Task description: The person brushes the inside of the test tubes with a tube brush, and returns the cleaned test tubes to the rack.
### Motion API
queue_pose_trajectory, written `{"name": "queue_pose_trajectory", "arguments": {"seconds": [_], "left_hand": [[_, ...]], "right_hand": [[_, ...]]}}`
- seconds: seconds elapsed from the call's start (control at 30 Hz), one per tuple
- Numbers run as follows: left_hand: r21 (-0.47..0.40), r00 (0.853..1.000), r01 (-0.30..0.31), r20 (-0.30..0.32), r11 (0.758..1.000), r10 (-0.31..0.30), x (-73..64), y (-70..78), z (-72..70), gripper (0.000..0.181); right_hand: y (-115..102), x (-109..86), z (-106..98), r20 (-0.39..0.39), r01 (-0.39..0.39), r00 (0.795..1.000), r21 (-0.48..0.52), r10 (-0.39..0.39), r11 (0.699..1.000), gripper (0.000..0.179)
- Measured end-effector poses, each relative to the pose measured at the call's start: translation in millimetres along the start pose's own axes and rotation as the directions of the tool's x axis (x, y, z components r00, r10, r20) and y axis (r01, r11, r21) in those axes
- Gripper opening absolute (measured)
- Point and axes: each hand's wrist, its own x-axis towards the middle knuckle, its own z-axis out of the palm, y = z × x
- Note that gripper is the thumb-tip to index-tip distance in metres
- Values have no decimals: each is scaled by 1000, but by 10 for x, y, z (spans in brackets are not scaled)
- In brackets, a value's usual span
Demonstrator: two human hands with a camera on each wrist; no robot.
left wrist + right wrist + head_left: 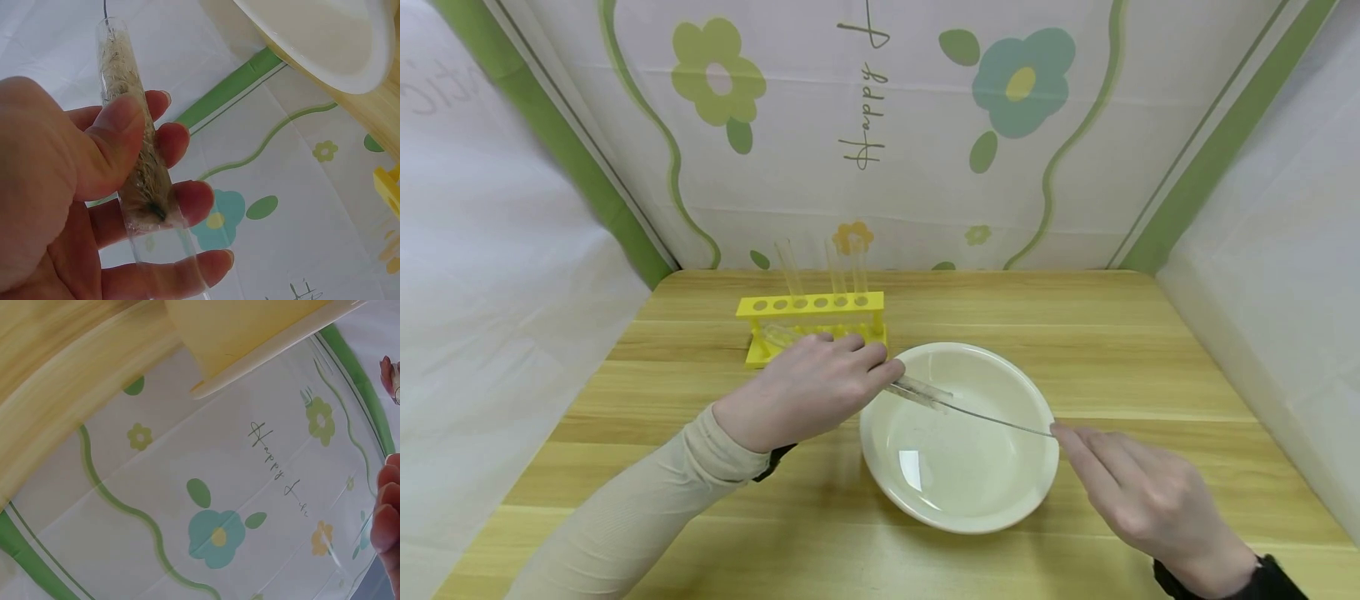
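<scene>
My left hand (pixel 816 387) grips a clear glass test tube (pixel 172 269), tilted over the basin's left side, thumb on one side and fingers round the other. Inside the tube sits the pale bristle head of a test tube brush (pixel 149 181), with a dark tip; the tube's far part past the bristles shows clear. From the tube's mouth the brush's thin wire handle (pixel 996 419) runs right across the basin. My right hand (pixel 1150 492) pinches the wire's end at the basin's right rim. Only some right fingers (pixel 386 525) show in the right wrist view.
A cream basin (pixel 877 475) with a bright reflection inside stands on the wooden table (pixel 760 542) beneath the tube. Behind my left hand is a yellow test tube rack (pixel 748 307) with three upright tubes (pixel 836 267). White flowered sheets (pixel 910 192) enclose the table.
</scene>
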Motion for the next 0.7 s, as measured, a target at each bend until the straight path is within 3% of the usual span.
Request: {"name": "queue_pose_trajectory", "arguments": {"seconds": [0.17,0.47,0.7], "left_hand": [[-9,1000,-6,9,1000,6,29,15,-16,16],[-16,997,-69,-24,997,69,153,149,16,21],[-19,996,-83,-39,996,82,225,231,31,21]], "right_hand": [[-13,20,32,7,15,1000,-30,-15,999,20],[-121,84,185,47,63,997,-52,-60,997,20],[-197,204,270,23,67,998,-90,-65,994,22]]}}
